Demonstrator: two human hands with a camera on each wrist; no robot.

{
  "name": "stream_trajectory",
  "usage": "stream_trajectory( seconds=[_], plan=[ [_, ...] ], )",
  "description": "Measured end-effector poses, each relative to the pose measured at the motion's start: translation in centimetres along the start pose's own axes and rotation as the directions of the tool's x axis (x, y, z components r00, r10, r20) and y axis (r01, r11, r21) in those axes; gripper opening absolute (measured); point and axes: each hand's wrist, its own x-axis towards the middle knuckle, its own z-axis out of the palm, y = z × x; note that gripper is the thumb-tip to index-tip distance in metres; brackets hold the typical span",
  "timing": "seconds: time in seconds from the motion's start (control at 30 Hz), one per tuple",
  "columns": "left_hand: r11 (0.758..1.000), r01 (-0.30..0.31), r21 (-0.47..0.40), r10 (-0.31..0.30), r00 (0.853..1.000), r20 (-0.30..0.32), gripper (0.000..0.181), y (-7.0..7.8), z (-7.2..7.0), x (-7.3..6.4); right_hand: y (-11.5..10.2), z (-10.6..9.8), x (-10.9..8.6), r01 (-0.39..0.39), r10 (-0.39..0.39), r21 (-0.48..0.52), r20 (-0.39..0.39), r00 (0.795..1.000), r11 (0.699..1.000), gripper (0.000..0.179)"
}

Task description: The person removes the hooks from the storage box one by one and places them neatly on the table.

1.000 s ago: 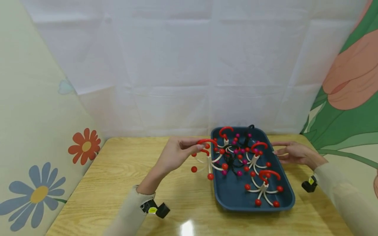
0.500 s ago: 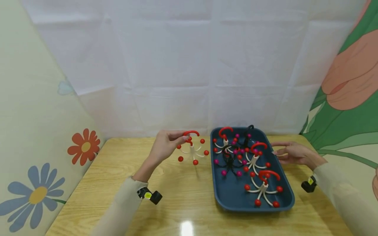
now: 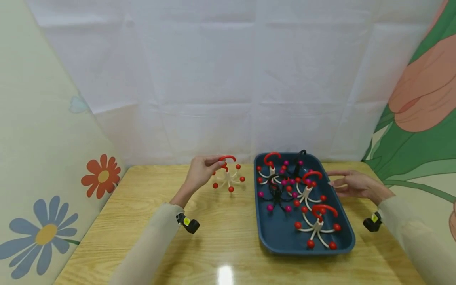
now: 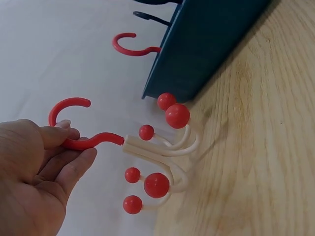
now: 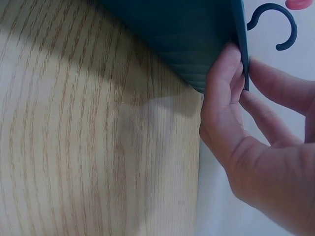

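My left hand (image 3: 202,172) pinches the red hook of a multi-arm hanger (image 4: 150,147) between thumb and fingers. This hanger has white curved arms tipped with red balls. It is upright by the back of the table, left of the tray; whether its arms touch the wood I cannot tell. On the far side, my right hand (image 3: 358,186) grips the right rim of a dark blue tray (image 3: 281,235), thumb inside and fingers outside in the right wrist view. Several more hangers lie in the tray, among them a white one (image 3: 316,226) and a black one (image 3: 276,192).
The wooden table (image 3: 199,249) extends left and in front of the tray. A white sheet (image 3: 199,79) hangs just behind the table's back edge. Flower-patterned walls stand at both sides.
My left hand has carried the hanger leftward from beside the tray, then lowered it toward the back of the table. My right hand has stayed on the tray's rim.
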Motion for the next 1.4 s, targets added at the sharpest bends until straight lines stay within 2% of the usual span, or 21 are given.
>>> stream_trajectory(
  seconds=[0.2,0.5,0.7,0.9,1.4],
  plan=[
    [1.000,0.005,-0.019,-0.005,1.000,-0.016,0.033,-0.7,0.8,1.2,0.1,0.1,0.1,0.004,-0.004,0.001,-0.006,1.000,1.000,0.071],
    [1.000,-0.011,-0.008,0.011,1.000,-0.011,0.032,-0.9,1.6,2.4,0.0,-0.1,0.0,0.016,-0.016,0.005,0.021,1.000,1.000,0.074],
    [1.000,0.001,-0.002,-0.001,1.000,-0.020,0.032,-1.2,1.7,2.6,0.2,-0.1,0.2,0.026,-0.026,0.005,0.021,0.999,1.000,0.068],
    [0.999,0.017,-0.040,-0.018,1.000,-0.022,0.032,-1.3,1.6,2.9,0.2,-0.1,0.1,0.022,-0.022,-0.004,0.010,1.000,1.000,0.070],
    [1.000,-0.002,-0.029,0.001,1.000,-0.022,0.032,-1.5,1.5,2.9,-0.1,0.1,-0.1,0.020,-0.020,-0.016,0.016,1.000,1.000,0.072]
  ],
)
